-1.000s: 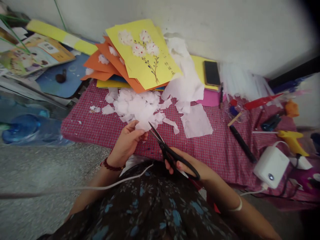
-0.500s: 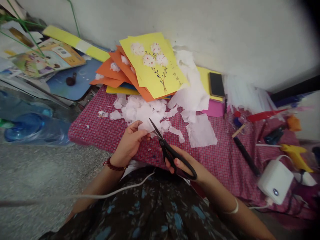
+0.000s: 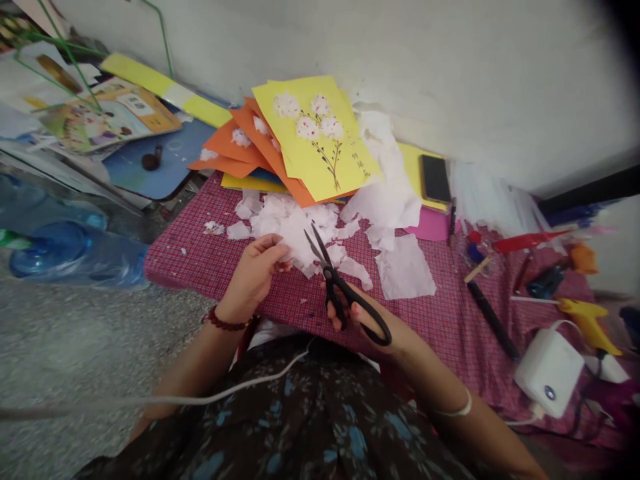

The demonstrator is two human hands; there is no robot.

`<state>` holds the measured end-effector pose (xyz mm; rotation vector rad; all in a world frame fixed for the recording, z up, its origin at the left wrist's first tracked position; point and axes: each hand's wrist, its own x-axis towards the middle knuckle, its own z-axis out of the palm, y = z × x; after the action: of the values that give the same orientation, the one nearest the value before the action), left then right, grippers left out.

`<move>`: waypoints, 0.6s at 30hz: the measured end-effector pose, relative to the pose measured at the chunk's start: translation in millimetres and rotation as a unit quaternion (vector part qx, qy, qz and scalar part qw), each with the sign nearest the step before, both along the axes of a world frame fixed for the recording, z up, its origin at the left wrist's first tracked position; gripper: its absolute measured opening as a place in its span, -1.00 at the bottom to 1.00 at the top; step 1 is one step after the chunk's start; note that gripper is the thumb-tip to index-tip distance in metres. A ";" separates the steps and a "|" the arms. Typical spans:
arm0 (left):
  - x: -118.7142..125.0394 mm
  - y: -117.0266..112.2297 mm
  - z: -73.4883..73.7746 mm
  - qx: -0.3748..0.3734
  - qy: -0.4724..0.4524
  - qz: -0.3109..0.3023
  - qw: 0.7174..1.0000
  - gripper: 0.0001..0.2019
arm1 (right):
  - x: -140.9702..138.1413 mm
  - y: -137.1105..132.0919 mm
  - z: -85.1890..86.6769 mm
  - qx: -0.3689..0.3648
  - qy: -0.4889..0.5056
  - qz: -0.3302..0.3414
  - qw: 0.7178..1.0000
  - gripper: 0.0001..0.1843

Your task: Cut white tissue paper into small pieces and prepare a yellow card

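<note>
While holding scissors (image 3: 327, 272), blades apart, in the right hand (image 3: 370, 300), can't tell if pinching anything in the left hand (image 3: 253, 280), grip narrow beside the scrap pile (image 3: 270, 217). Probably got loads cut, with a squarish sheet (image 3: 406, 273) left on the tabletop (image 3: 195, 260).

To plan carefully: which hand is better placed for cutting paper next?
Probably the right hand: it holds the scissors, blades open, toward the white paper pieces; the left hand holds no tool.
</note>
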<state>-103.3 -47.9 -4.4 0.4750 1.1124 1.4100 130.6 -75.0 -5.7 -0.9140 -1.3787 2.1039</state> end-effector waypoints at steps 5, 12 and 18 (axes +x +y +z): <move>-8.3 5.1 -0.5 0.027 0.021 0.038 0.999 -0.83 | 2.5 4.5 -8.4 -0.054 0.022 0.027 0.998 -0.33; -10.8 12.4 -1.8 0.031 0.020 0.006 0.999 -0.77 | -3.9 18.0 -0.3 -0.007 0.005 0.094 0.996 -0.39; -12.1 12.1 -4.3 0.011 0.051 -0.058 0.997 -0.79 | -5.6 24.8 -0.4 0.033 -0.019 0.111 0.993 -0.45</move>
<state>-115.4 -35.8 -8.6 0.6235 1.1329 1.3104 124.9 -50.2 -6.1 -0.8103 -1.6249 2.1951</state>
